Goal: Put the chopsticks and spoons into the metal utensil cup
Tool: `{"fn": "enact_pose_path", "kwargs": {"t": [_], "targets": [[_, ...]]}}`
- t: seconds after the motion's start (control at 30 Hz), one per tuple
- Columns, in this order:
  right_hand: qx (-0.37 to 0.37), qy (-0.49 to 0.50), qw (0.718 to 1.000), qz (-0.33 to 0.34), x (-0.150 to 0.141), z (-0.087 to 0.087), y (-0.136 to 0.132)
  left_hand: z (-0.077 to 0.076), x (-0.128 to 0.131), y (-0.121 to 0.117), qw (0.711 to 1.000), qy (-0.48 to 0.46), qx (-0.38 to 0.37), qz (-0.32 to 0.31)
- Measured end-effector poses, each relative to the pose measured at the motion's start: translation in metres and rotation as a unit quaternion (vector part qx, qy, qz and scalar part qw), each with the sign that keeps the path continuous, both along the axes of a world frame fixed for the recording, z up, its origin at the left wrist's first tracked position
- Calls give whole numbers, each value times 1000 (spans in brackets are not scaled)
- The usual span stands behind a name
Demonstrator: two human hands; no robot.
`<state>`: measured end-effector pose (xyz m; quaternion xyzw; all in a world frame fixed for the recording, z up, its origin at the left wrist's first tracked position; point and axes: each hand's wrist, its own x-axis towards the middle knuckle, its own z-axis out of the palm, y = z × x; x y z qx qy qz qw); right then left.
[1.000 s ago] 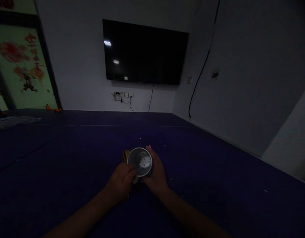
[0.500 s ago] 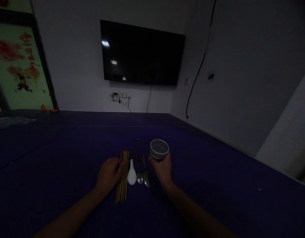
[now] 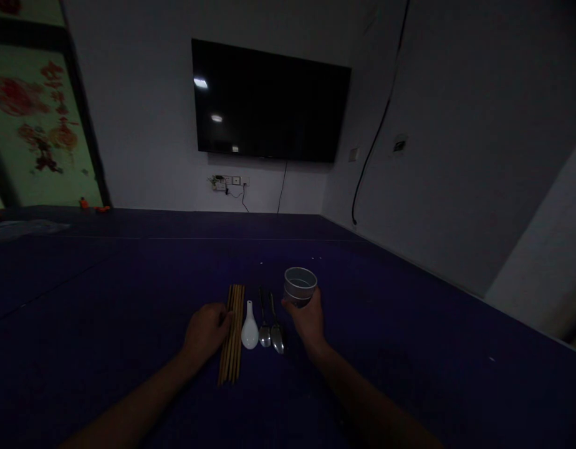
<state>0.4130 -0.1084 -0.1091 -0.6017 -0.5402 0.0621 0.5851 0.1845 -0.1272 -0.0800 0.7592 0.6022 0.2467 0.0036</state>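
My right hand (image 3: 308, 320) grips a pale grey cup (image 3: 300, 288) from its near right side, the thumb on its left. The cup's rim faces up, and its lower part is partly hidden by my fingers. On the left, my left hand (image 3: 207, 328) is curled, with its fingertips over the upper half of a row of wooden chopsticks (image 3: 232, 352). Between my hands lie a white soup spoon (image 3: 249, 333), a metal spoon (image 3: 265, 335) and a second metal spoon (image 3: 277, 340), side by side with their bowls toward me.
The dark blue tabletop (image 3: 176, 262) stretches to the walls. Crumpled clear plastic (image 3: 24, 231) and small orange things (image 3: 84, 203) lie far left. A television (image 3: 272, 103) hangs on the back wall, and a black cable (image 3: 373, 146) runs down the right wall.
The cup has come down slightly in my right hand, and its rim looks a little flatter. My left hand stays by the chopsticks; the spoons lie as before.
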Motion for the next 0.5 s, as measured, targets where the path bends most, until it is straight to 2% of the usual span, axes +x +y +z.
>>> {"fn": "enact_pose_path", "kwargs": {"t": [0.13,0.23,0.33,0.4,0.43,0.5], "targets": [[12,40,999,-17,-4,7,-5,-2,-1,2,1000,18,-12,-5],[48,-16,996,-71,-10,19,-16,-2,-1,2,1000,25,-15,-2],[123,-87,983,-108,-17,35,-33,-1,-1,1,999,29,-17,4],[210,-152,963,-69,-22,41,-45,0,-1,0,999,27,-23,6],[251,-193,948,-22,-25,42,-51,1,0,-1,999,26,-26,7],[279,-267,918,91,-30,39,-58,2,0,-1,999,29,-28,9]]}}
